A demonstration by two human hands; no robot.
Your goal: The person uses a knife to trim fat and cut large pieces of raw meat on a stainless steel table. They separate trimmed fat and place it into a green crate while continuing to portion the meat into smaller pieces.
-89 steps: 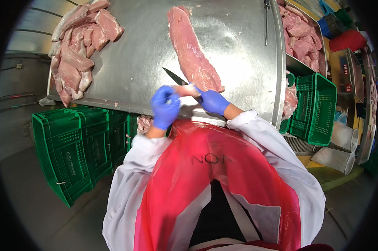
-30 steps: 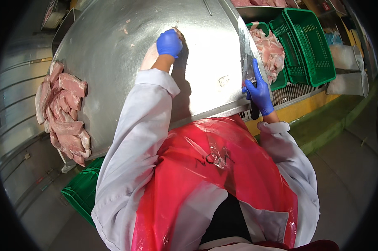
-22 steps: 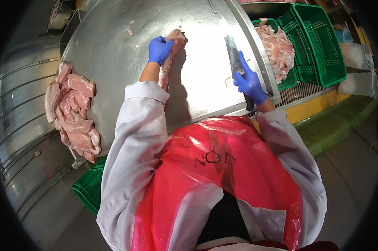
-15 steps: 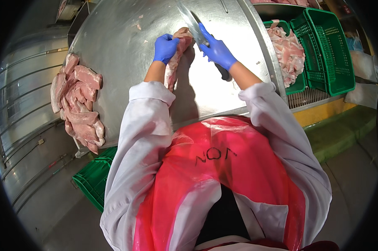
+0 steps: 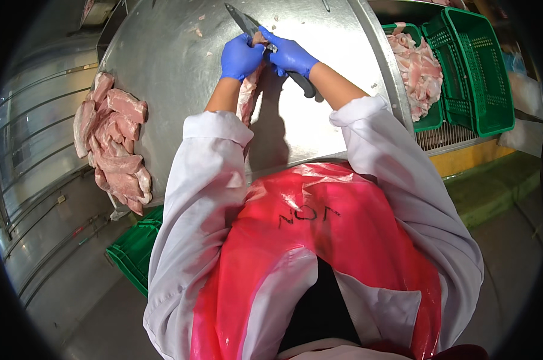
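A long strip of raw meat (image 5: 247,99) lies on the metal table, its near end by my left sleeve. My left hand (image 5: 241,59), in a blue glove, is closed around its upper part. A knife (image 5: 241,20) with a black handle is gripped in my right hand (image 5: 292,56), also gloved in blue. Its blade points up and left, crossing the far end of the meat, and the thumb reaches toward the blade. Both hands are close together, with the meat's tip showing between them. My fingers partly hide where the blade meets the meat.
Several cut meat pieces (image 5: 116,141) are heaped at the metal table's (image 5: 181,90) left edge. On the right, a green crate (image 5: 430,123) holds pale trimmings (image 5: 418,75), beside another green crate (image 5: 478,78). One more green crate (image 5: 136,249) sits low at the left. Small scraps dot the tabletop.
My right hand has moved left and toward the meat, bringing the knife across its far end with the blade tip further left. My left hand has shifted slightly right and up.
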